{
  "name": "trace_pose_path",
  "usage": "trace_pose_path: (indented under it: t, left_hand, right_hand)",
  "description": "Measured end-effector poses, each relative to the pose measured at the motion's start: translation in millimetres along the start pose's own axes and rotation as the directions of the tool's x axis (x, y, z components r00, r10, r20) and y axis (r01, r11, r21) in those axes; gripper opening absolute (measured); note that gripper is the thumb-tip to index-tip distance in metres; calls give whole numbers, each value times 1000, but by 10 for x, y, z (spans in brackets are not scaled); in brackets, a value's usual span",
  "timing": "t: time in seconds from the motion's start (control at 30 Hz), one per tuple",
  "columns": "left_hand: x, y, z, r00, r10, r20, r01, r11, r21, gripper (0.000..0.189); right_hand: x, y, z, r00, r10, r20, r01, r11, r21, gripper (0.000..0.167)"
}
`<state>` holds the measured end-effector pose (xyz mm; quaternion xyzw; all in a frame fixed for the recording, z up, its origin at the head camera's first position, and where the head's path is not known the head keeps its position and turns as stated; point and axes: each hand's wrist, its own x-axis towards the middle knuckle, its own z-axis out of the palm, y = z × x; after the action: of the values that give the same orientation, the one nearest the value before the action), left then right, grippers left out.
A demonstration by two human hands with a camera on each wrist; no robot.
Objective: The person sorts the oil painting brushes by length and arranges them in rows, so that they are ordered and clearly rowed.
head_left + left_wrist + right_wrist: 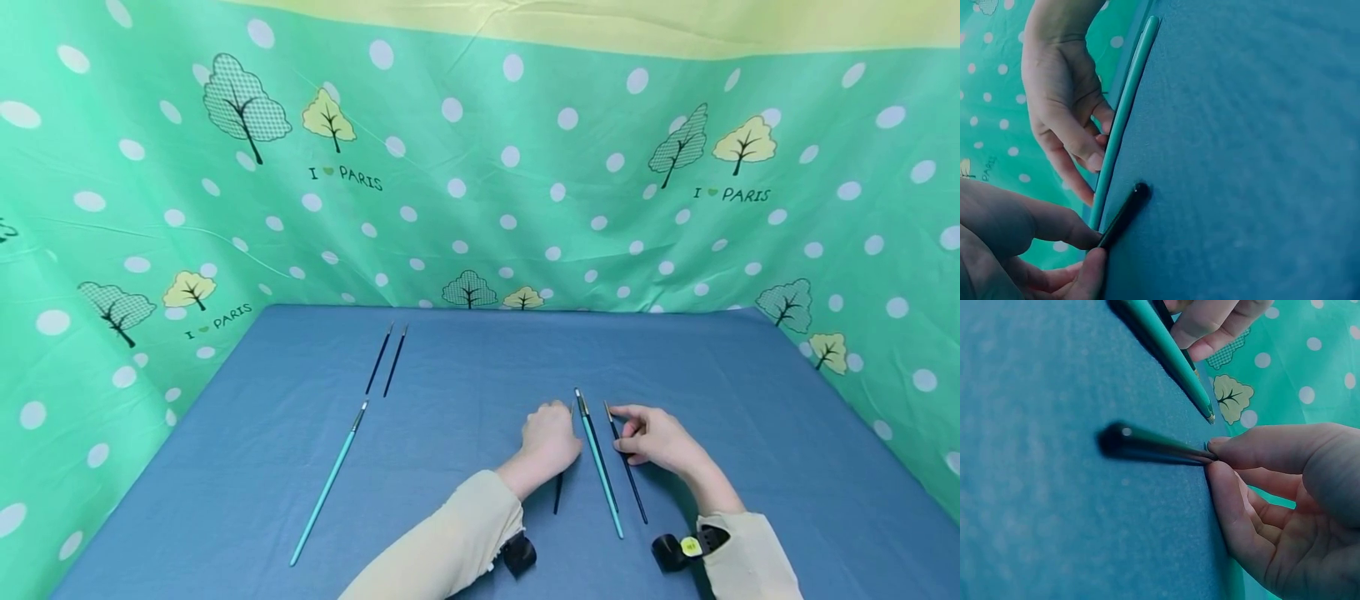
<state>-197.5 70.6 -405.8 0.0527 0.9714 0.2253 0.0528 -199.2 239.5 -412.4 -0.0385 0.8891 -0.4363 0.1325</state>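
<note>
My left hand (551, 437) pinches a thin black paintbrush (558, 493) between thumb and finger; in the left wrist view, the rounded end of its handle (1127, 211) points away from the fingertips. To the right, my right hand (660, 437) pinches another black paintbrush (635, 485), its bristle end toward the back of the table. The right wrist view shows thumb and finger on that handle (1150, 447) close to the blue cloth. Between the hands lie a longer teal paintbrush (617, 522) and, right alongside it, a black paintbrush (613, 498).
On the left of the blue-covered table (225, 467) lies a second teal paintbrush (327, 487), slanted. Beyond it are two thin dark paintbrushes, a left one (378, 360) and a right one (395, 362), side by side. A green dotted curtain (480, 192) stands behind the table.
</note>
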Motion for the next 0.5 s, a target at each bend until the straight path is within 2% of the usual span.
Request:
trace_pose_path:
  t: [0.1,0.27,0.5]
  left_hand:
    - [10,3,-10,1000,20,8,-21,1000,21,30]
    - [43,-13,-22,999,26,20,-26,1000,1,16]
    - [53,-75,-23,1000,23,16,-21,996,-89,41]
  right_hand:
    - [-1,0,-1,1000,1,0,-1,1000,1,58]
    - [-3,-1,0,1000,-1,-3,1,1000,-2,58]
    - [-10,-12,5,1000,4,-8,-4,1000,-5,58]
